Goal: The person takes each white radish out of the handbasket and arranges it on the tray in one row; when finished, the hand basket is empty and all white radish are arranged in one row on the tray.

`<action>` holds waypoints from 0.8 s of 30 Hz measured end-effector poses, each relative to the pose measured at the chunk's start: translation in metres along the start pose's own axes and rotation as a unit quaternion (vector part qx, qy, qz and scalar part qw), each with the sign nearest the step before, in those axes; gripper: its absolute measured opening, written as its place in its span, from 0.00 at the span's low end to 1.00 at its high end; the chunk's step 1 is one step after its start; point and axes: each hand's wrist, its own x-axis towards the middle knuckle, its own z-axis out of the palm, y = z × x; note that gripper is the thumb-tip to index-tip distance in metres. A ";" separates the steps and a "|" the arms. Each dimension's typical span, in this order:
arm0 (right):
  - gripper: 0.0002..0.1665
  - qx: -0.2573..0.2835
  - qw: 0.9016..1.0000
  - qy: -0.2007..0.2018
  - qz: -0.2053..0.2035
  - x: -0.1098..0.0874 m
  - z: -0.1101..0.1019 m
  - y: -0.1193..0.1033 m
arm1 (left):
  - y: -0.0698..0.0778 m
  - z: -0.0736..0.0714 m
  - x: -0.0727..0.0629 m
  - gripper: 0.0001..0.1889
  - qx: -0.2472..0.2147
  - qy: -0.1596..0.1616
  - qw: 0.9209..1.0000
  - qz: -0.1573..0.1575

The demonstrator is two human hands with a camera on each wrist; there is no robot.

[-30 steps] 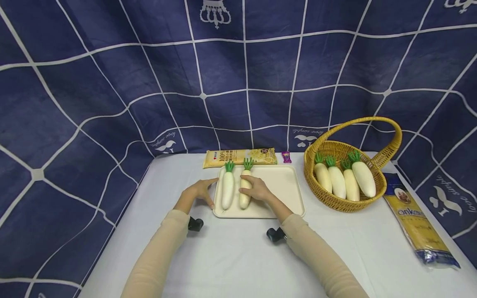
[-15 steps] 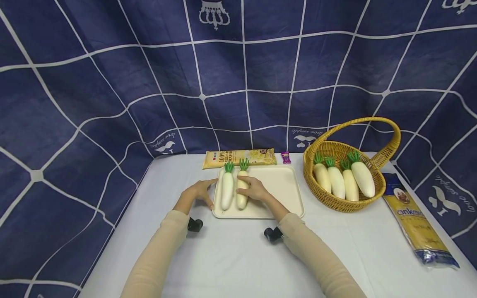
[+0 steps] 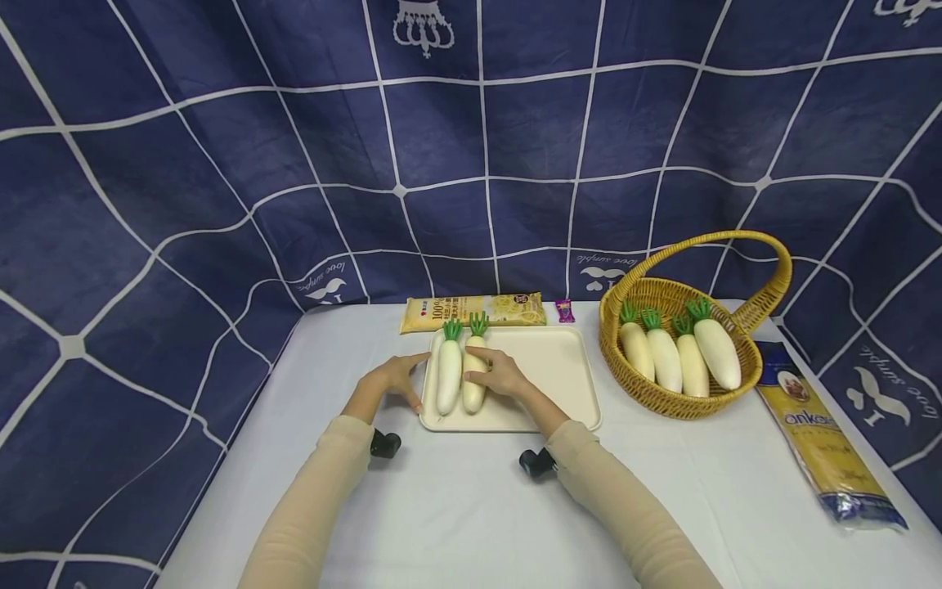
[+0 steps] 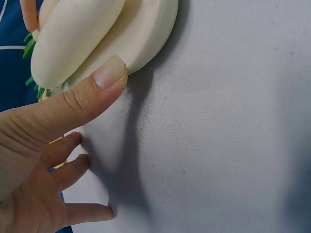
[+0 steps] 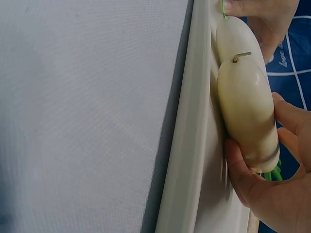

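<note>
Two white radishes with green tops lie side by side on the left part of a cream tray (image 3: 552,380). The right-hand radish (image 3: 473,397) is held by my right hand (image 3: 506,375), thumb on one side and fingers on the other, as the right wrist view shows. Its neighbour, the left radish (image 3: 449,376), lies close alongside. At the tray's left edge is my left hand (image 3: 392,380), fingers spread apart and holding nothing. In the left wrist view its thumb (image 4: 109,75) overlaps the tray rim, beside the rounded end of the left radish (image 4: 77,39).
A wicker basket (image 3: 648,397) with a tall handle holds several more radishes to the right of the tray. Beyond it lies a long yellow-and-blue packet (image 3: 824,433). A yellow noodle packet (image 3: 474,312) and a small purple sweet (image 3: 564,311) lie behind the tray.
My right hand has moved the right-hand radish leftward across the tray, up close to the other one. The left hand and the left radish have stayed almost in place.
</note>
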 end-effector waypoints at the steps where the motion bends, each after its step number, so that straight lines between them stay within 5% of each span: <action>1: 0.34 0.001 1.000 -0.001 -0.001 0.000 0.000 0.000 | 0.000 -0.001 0.000 0.64 -0.001 -0.002 1.000 -0.001; 24: 0.34 0.004 1.000 0.015 0.015 -0.004 -0.002 0.001 | 0.003 0.000 -0.003 0.62 -0.001 0.005 1.000 -0.001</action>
